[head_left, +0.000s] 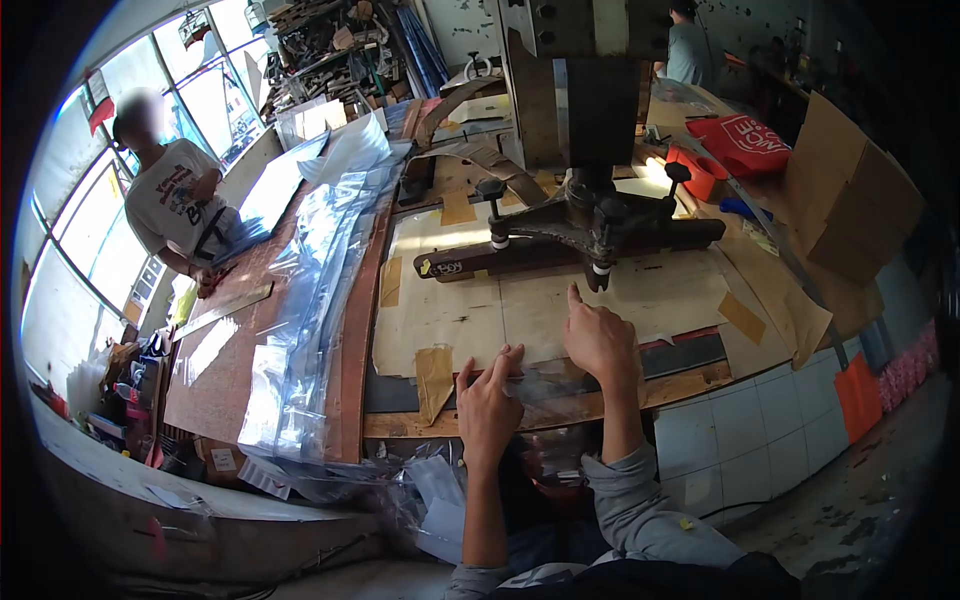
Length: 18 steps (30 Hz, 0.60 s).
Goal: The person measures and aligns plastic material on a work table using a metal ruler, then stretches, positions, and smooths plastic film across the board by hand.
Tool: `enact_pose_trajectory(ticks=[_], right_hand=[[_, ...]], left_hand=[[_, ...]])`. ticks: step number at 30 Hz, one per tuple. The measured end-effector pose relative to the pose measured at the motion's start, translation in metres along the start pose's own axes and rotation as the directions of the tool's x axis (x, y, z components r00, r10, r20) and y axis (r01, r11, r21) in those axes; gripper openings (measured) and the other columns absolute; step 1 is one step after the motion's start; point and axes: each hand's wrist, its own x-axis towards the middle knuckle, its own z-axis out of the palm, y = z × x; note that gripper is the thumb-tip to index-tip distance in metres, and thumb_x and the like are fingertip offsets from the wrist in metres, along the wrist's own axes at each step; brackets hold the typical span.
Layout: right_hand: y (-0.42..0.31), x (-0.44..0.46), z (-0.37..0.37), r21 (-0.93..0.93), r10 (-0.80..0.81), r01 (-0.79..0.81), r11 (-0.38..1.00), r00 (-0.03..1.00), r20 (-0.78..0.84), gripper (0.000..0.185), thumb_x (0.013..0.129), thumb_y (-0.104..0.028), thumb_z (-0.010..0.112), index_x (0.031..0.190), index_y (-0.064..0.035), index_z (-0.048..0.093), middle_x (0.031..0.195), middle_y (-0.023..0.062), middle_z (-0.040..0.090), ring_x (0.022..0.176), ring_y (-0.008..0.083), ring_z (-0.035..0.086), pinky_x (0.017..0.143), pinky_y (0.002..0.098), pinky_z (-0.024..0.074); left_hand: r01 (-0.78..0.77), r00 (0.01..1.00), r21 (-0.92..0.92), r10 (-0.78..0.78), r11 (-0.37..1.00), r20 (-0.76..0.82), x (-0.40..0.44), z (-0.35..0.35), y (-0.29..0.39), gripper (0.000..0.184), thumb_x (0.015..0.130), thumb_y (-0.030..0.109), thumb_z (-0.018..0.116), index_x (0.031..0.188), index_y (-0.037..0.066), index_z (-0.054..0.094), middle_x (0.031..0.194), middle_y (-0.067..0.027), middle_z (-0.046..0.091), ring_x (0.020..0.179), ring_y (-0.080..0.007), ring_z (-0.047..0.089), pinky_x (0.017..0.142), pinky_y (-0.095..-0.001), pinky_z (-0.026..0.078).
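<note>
My left hand (490,405) is at the front edge of a pale board (440,325), fingers stretched out over a thin clear plastic sheet (550,388). My right hand (603,345) rests farther in, its index finger straight and pointing at the press, the other fingers bent. The sheet lies between and under my hands and hangs toward the wooden front edge; its far outline is hard to make out. Just beyond my right fingertip, a dark press bar (640,243) crosses the board beneath a black press head (590,210). Brown tape (434,378) lies near my left hand.
Long clear plastic sheets (310,300) cover the table on the left, beside a metal ruler (225,310). A person (180,195) stands there; another (690,50) is at the back. A cardboard box (850,190) and red bag (740,143) are on the right.
</note>
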Motion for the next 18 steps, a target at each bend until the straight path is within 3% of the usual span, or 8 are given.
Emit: enact_pose_trajectory(ticks=[5,9,15,18], right_hand=[[-0.001,0.013,0.013,-0.049,-0.055,0.051,0.997,0.995,-0.087,0.055,0.086,-0.015,0.047,0.140,-0.0088,0.043,0.086,0.0184,0.069,0.085,0.0358,0.067,0.076,0.0460,0.0505],[-0.009,0.014,0.008,-0.070,0.004,-0.003,0.998,1.000,0.015,0.054,0.088,-0.019,0.046,0.141,-0.0111,0.041,0.096,0.0187,0.068,0.092,0.0357,0.066,0.083,0.0470,0.0495],[-0.010,0.016,0.009,-0.077,0.041,-0.038,0.996,0.998,0.046,0.054,0.090,-0.022,0.045,0.143,-0.0129,0.039,0.100,0.0190,0.068,0.096,0.0354,0.065,0.086,0.0488,0.0480],[-0.009,0.010,0.003,-0.050,0.032,-0.030,0.998,0.999,0.039,0.056,0.087,-0.026,0.044,0.143,-0.0181,0.040,0.103,0.0197,0.066,0.095,0.0362,0.064,0.089,0.0476,0.0482]], left_hand=[[-0.021,1.000,0.001,0.021,1.000,0.014,-0.002,0.001,-0.005,0.055,0.071,-0.004,0.049,0.123,0.012,0.054,0.113,-0.0050,0.066,0.110,-0.0192,0.060,0.106,-0.0428,0.031],[-0.040,0.999,0.014,0.040,0.999,-0.010,-0.004,0.003,-0.009,0.052,0.074,0.000,0.050,0.125,0.012,0.053,0.121,-0.0060,0.062,0.107,-0.0198,0.061,0.106,-0.0439,0.032],[-0.030,0.999,0.021,0.030,0.999,0.021,-0.004,0.001,-0.007,0.052,0.076,0.001,0.049,0.126,0.012,0.051,0.123,-0.0077,0.061,0.106,-0.0201,0.062,0.107,-0.0451,0.031],[-0.028,1.000,0.004,0.028,1.000,0.004,-0.005,0.004,-0.010,0.064,0.067,-0.002,0.055,0.129,0.015,0.052,0.118,-0.0061,0.064,0.107,-0.0185,0.061,0.108,-0.0434,0.030]])
